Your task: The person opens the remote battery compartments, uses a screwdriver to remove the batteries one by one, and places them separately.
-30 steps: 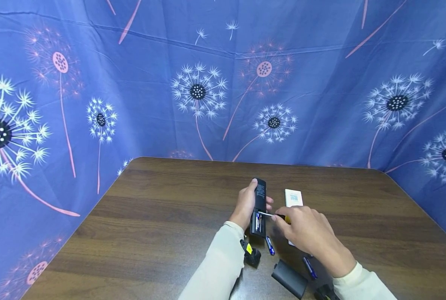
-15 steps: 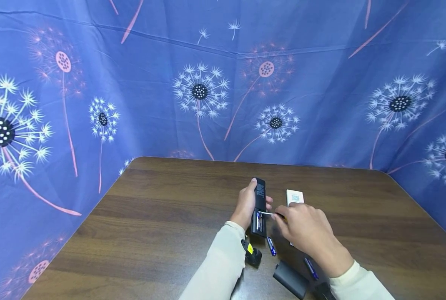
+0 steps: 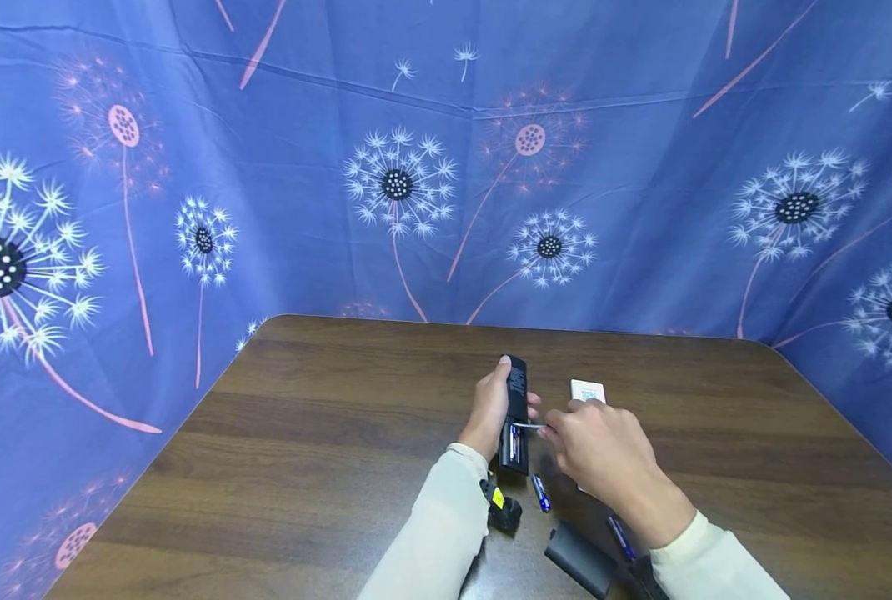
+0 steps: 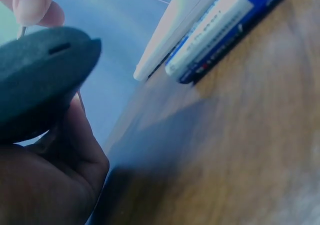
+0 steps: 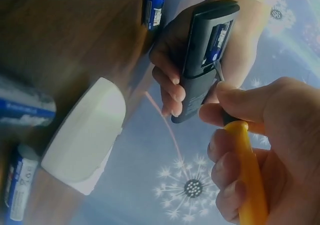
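Batteries sat in the open bay of the slim black plastic remote control (image 3: 516, 412), which the left hand (image 3: 488, 406) gripped upright over the brown wood-grain worktop (image 3: 326, 450). The right hand (image 3: 596, 450) clenched a yellow-handled screwdriver (image 5: 248, 175), its metal tip at the bay. The black cover (image 3: 579, 560) lay off at 5 o'clock, with loose blue cells (image 3: 540, 492) and a white remote (image 3: 587, 391) nearby. By my reckoning the swap stood midway, closing left undone.

The dark wooden desk (image 3: 326, 450) carries loose blue batteries (image 3: 540, 492), a white remote (image 3: 587, 391) and a black battery cover (image 3: 579, 560).
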The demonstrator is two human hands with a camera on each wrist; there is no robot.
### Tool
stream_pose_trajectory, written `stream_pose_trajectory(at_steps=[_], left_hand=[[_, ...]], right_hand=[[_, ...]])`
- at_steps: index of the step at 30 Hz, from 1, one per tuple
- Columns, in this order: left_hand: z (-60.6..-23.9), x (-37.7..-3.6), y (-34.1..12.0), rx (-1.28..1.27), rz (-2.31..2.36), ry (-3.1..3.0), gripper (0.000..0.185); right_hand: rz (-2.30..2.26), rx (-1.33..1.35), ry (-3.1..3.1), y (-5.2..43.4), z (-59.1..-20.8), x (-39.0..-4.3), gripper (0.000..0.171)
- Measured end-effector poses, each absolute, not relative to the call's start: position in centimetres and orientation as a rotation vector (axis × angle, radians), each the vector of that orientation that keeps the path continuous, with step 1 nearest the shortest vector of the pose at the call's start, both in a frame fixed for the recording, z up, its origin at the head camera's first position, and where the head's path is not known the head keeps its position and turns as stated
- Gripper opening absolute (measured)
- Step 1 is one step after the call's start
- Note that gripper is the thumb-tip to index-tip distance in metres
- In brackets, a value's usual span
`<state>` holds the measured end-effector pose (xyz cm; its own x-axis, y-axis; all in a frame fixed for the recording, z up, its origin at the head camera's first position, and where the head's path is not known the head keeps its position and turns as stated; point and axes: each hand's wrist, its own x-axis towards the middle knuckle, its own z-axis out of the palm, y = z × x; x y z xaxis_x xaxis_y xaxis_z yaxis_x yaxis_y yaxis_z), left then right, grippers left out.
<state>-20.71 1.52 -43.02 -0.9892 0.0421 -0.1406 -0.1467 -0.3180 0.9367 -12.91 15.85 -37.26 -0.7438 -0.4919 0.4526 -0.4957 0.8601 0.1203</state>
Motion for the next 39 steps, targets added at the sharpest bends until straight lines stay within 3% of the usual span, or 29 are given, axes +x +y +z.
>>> stream_pose_trajectory(at_steps=[9, 17, 39], left_hand=[[-42.8, -20.8, 1.4, -0.137, 2.472, 1.746, 0.059], [-42.9, -20.7, 1.2, -0.121, 2.429, 1.712, 0.065], [-42.7, -20.6, 1.2, -0.088, 2.417, 1.702, 0.066]], right_hand=[[-0.072, 0.811, -2.525, 15.7, -37.0, -13.1, 0.019], [-0.039, 0.900, -2.458, 16.4, -37.2, -13.6, 0.032], [-0.018, 1.034, -2.278, 17.7, -38.6, -14.7, 0.026]])
